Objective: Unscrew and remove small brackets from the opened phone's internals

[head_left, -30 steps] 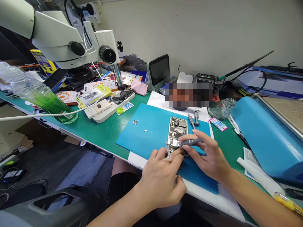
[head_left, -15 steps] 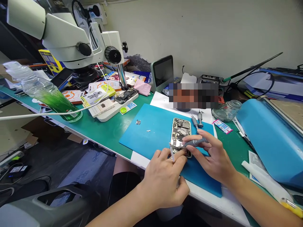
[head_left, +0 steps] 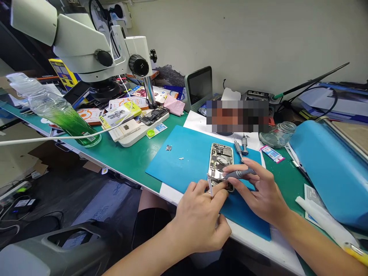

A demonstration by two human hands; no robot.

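Observation:
An opened smartphone (head_left: 222, 159) lies on the blue mat (head_left: 191, 143), its circuit boards and inner parts bare. My left hand (head_left: 199, 218) rests at the phone's lower end, fingertips against it, with a thin white cigarette (head_left: 210, 186) pinched between two fingers. In my right hand (head_left: 263, 191) a grey-handled screwdriver (head_left: 240, 174) lies nearly flat, its front end over the lower part of the phone; the very tip is too small to make out. A small metal part (head_left: 168, 147) and a tiny white piece (head_left: 181, 158) sit on the mat to the left.
Two more screwdrivers (head_left: 238, 146) lie beyond the phone, near a glass jar (head_left: 277, 135). A microscope (head_left: 86, 50) stands at the left behind a green bottle (head_left: 64, 122), with a white cable (head_left: 51, 140) crossing in front. At right are a blue case (head_left: 324, 172) and a white-and-yellow tool (head_left: 327, 222).
The view has shifted very slightly. Both hands, the screwdriver and the phone keep nearly the same places relative to each other.

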